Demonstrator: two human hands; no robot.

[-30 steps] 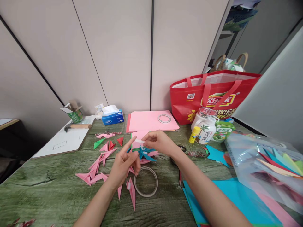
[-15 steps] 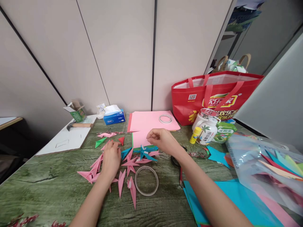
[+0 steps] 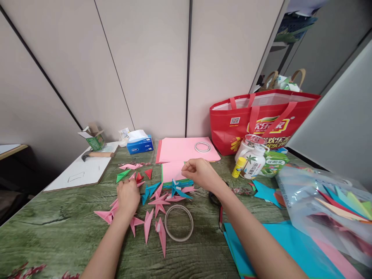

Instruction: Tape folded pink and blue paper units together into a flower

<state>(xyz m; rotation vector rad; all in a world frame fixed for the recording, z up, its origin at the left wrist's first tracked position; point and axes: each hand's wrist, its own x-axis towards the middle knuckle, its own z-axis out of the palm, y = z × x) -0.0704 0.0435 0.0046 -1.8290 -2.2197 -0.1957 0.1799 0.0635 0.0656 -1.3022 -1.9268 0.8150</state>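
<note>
Left forearm (image 3: 107, 240): stretched forward, bare.
Left hand (image 3: 128, 194): showed its back, fingertips mostly hidden.
Right forearm (image 3: 252, 228): slanted inward, also bare.
Right hand (image 3: 201, 174): pointed leftward, fingers curled in toward the thumb.

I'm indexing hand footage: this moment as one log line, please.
left hand: at folded pink pieces; right hand: fingers curled near small pink sheet, grip unclear; nearby: tape ring, folded blue piece

Ahead of you rises a pale, pinkish-grey panelled wall (image 3: 145, 69), split by thin dark seams (image 3: 188, 69). Your green, wood-grained table (image 3: 72, 228) stretches toward it. At your far left, another tabletop (image 3: 14, 150) juts in above deep shadow. Past the wall's slanted right edge you have a rack (image 3: 286, 57) (dim back there), and a grey panel (image 3: 345, 116) slopes alongside. Your light is soft.
</note>
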